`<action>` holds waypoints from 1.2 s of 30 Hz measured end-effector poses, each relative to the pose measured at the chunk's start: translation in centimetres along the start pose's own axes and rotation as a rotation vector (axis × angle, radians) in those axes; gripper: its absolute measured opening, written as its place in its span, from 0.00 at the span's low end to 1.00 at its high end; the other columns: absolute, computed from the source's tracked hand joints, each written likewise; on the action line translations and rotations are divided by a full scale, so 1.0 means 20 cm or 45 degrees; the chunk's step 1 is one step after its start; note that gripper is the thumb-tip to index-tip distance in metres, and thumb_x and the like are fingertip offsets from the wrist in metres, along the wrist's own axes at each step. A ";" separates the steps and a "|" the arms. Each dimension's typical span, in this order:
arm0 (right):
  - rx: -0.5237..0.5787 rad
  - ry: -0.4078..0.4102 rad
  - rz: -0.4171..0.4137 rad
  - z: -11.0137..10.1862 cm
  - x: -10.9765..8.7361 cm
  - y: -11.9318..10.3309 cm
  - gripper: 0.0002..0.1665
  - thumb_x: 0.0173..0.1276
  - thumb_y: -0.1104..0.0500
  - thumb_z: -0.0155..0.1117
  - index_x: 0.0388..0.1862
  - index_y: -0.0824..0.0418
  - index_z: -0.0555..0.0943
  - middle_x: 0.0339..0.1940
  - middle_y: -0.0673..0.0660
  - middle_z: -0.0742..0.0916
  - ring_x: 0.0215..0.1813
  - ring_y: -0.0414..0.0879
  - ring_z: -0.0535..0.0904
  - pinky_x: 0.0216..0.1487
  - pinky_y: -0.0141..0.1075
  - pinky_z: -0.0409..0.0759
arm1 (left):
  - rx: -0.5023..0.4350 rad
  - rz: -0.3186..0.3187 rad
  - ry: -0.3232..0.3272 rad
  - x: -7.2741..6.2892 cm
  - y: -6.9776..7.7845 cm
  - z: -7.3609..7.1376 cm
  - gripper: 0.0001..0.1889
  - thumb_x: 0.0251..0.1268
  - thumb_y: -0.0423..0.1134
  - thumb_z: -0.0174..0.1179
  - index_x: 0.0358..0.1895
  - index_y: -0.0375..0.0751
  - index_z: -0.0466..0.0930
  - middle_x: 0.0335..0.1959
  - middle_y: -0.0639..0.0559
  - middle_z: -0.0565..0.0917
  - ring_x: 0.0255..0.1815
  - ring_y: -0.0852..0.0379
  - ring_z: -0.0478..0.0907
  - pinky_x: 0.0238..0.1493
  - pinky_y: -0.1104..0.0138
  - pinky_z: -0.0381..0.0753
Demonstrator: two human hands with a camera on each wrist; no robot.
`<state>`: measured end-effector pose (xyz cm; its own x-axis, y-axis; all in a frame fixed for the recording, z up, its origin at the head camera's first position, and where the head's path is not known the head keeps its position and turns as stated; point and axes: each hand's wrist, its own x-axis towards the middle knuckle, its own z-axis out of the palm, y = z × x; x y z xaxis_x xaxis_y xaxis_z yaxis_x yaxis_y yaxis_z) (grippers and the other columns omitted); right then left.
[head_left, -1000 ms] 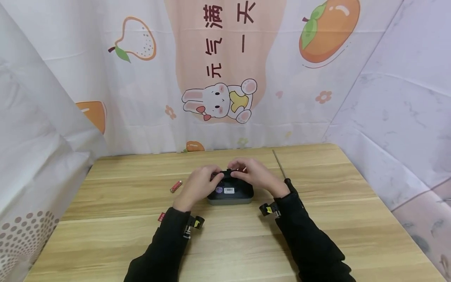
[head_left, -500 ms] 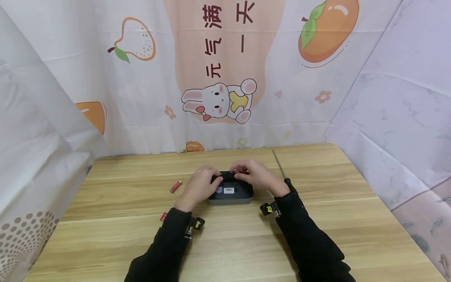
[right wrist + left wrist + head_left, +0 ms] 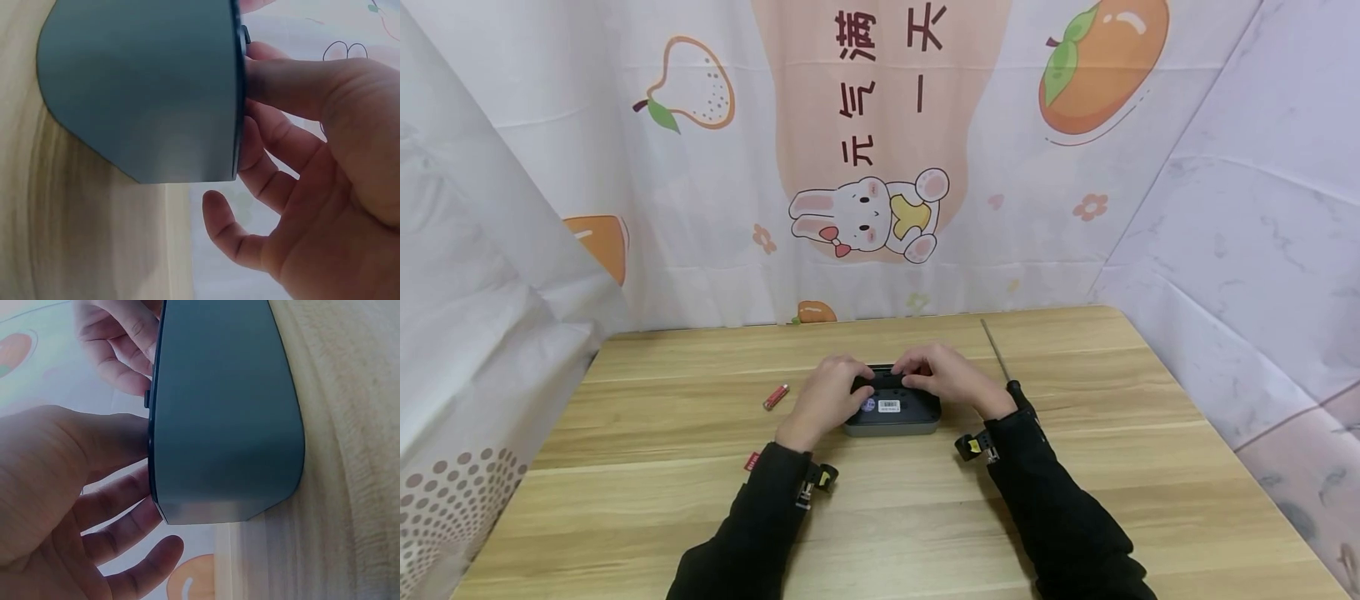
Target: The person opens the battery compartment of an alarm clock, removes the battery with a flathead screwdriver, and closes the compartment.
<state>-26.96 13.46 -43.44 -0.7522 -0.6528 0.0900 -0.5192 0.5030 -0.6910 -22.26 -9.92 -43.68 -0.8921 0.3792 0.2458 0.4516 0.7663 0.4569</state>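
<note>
A grey box-shaped device point(image 3: 891, 429) with a black panel on top lies in the middle of the table; its exact kind is unclear. The panel bears a white barcode label point(image 3: 889, 407) and a round purple sticker, with a dark recess toward the far edge. At the left end my left hand point(image 3: 827, 396) holds the device, thumb on the panel and fingers beyond the far edge. My right hand point(image 3: 946, 377) grips the right part likewise, its little finger free of it. A small black tab point(image 3: 147, 399) sticks out from the panel. The fingertips are partly hidden in the head view.
A red battery point(image 3: 776, 397) lies on the table left of the left hand. A screwdriver point(image 3: 997, 350) with a black handle lies at the right, partly under the right forearm. A printed curtain point(image 3: 700, 192) hangs behind the wooden table point(image 3: 887, 533).
The black tab that stood up between my hands at the far edge no longer shows there in the head view. My right fingers have moved slightly right and nearer. The device stays in place.
</note>
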 end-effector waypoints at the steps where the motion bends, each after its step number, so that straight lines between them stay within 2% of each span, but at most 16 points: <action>1: 0.004 -0.002 0.005 0.00 0.00 0.00 0.11 0.72 0.67 0.65 0.50 0.60 0.87 0.44 0.52 0.89 0.39 0.41 0.81 0.41 0.36 0.78 | 0.003 0.001 0.001 0.00 0.00 0.00 0.09 0.65 0.35 0.70 0.46 0.39 0.89 0.47 0.45 0.86 0.55 0.45 0.80 0.60 0.52 0.76; 6: 0.004 0.000 0.022 0.00 -0.01 0.00 0.09 0.72 0.66 0.66 0.49 0.60 0.87 0.44 0.52 0.89 0.44 0.41 0.83 0.46 0.37 0.80 | 0.010 0.000 0.000 0.00 0.00 0.01 0.09 0.65 0.36 0.70 0.46 0.39 0.89 0.47 0.45 0.87 0.55 0.45 0.80 0.59 0.51 0.76; 16: 0.037 0.008 0.005 0.00 -0.01 0.00 0.08 0.72 0.66 0.66 0.48 0.60 0.88 0.43 0.51 0.89 0.43 0.41 0.82 0.45 0.36 0.79 | -0.017 0.006 -0.013 0.00 0.00 0.01 0.11 0.65 0.34 0.70 0.50 0.39 0.88 0.49 0.45 0.87 0.56 0.46 0.81 0.59 0.52 0.77; 25: 0.016 -0.008 0.030 0.00 0.00 0.01 0.07 0.71 0.65 0.68 0.46 0.59 0.88 0.39 0.49 0.89 0.37 0.41 0.81 0.41 0.35 0.79 | -0.033 0.008 -0.027 0.00 0.00 0.00 0.12 0.65 0.33 0.69 0.50 0.38 0.88 0.49 0.46 0.87 0.55 0.48 0.82 0.58 0.54 0.78; 36: 0.024 -0.016 0.043 0.00 0.00 0.01 0.08 0.73 0.66 0.65 0.48 0.59 0.87 0.40 0.49 0.88 0.39 0.41 0.81 0.43 0.36 0.79 | -0.033 -0.004 -0.039 0.00 0.01 0.00 0.12 0.66 0.33 0.69 0.51 0.38 0.88 0.49 0.45 0.87 0.55 0.47 0.82 0.59 0.53 0.77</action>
<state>-27.00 13.62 -43.69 -0.7639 -0.6428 0.0575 -0.4859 0.5142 -0.7067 -22.20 -9.76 -43.67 -0.8935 0.3924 0.2182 0.4484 0.7543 0.4796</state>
